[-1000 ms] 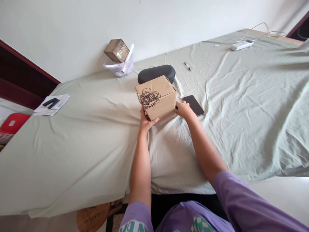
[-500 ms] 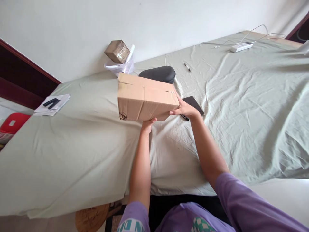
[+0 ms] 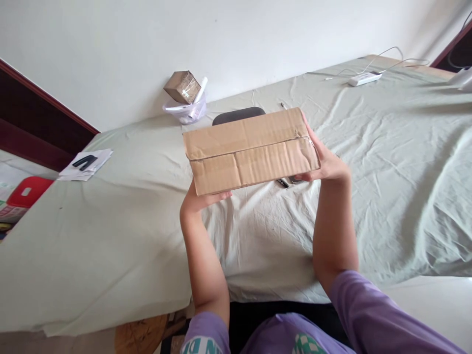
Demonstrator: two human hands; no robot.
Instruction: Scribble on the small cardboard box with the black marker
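A brown cardboard box (image 3: 247,152) is held up over the cloth-covered table, its long seamed side facing me. At its lower left corner my left hand (image 3: 201,199) grips it, with the thumb along the bottom edge and the other fingers hidden behind. My right hand (image 3: 322,160) clasps the right end, thumb near the lower corner. Behind the box, a black case (image 3: 239,114) shows only its top. A dark pen-like item (image 3: 282,183) peeks out below the box, beside a mostly hidden dark flat object.
On the pale green cloth (image 3: 129,246) lie papers with a black stapler-like object (image 3: 85,162) at left. A plastic bin (image 3: 188,110) holding a small box (image 3: 182,87) stands by the wall. A white power strip (image 3: 365,78) sits at the far right. A wooden stool (image 3: 142,334) is below.
The box has been turned so its seamed side faces me. My left hand has shifted left to its corner, and my right hand has moved right with the other end.
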